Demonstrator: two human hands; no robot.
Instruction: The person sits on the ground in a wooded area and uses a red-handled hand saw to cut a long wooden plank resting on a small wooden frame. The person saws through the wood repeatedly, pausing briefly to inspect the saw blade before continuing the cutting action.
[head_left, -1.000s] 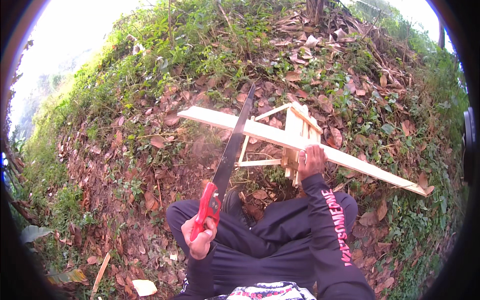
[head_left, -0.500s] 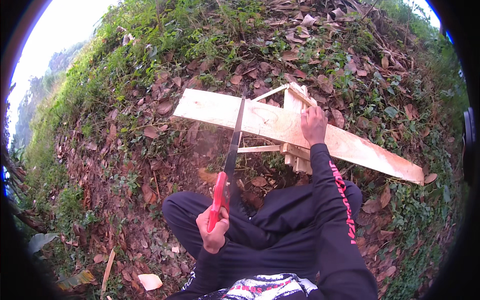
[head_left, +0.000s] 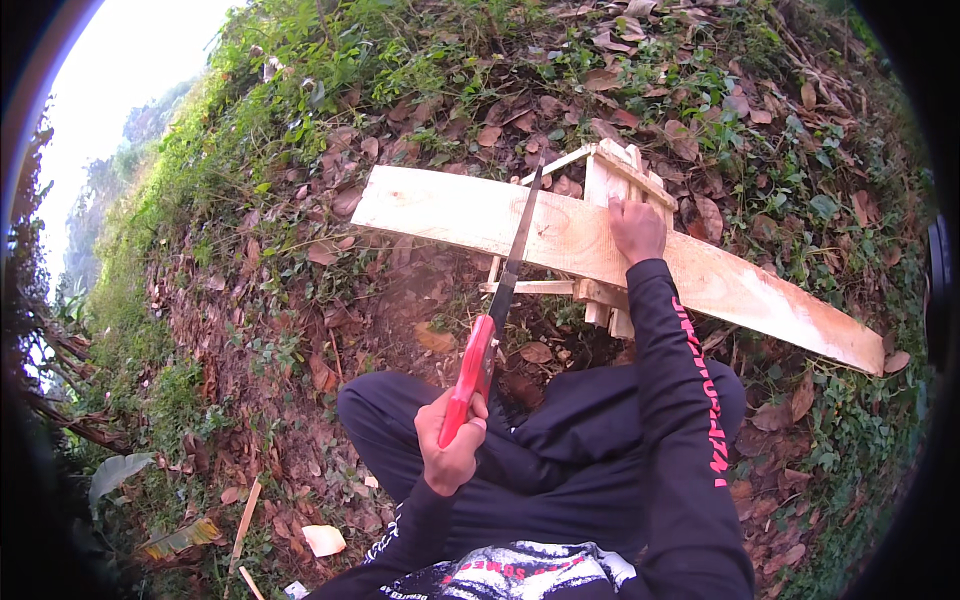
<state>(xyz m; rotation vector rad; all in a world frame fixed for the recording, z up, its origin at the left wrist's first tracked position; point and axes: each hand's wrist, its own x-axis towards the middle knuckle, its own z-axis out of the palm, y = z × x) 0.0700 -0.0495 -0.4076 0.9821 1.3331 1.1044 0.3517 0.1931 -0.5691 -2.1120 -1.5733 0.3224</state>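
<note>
Head view: pale plank [head_left: 445, 205] laid across a small wooden frame [head_left: 600, 185], over leaf-littered ground, just ahead of crossed legs [head_left: 400, 412]. Sticking out past the frame at both ends of plank; no clamp visible on it.

On near side of plank: left hand [head_left: 447, 445], fingers wrapped tight round the red handle of a hand saw [head_left: 505, 285]. Blade slanted across left half of plank, tip beyond far edge. Can't tell light contact from a cut already started.

At far edge of plank, right of blade: right hand [head_left: 638, 230], fingers curled. Can't tell gripping from plain pressing down.

Well off plank, near side and left: thin wood strip [head_left: 243, 520] and pale scrap [head_left: 323, 540].

Main risk, as judged from here: plank rocking or swivelling, from long overhangs and only one hand as hold-down. Next: blade skipping sideways along plank toward right hand, from a slack start or wandering angle. Also possible: splintering at near edge from an unsupported left end, or a nicked knee from overrun on that side, with legs so near plank.
</note>
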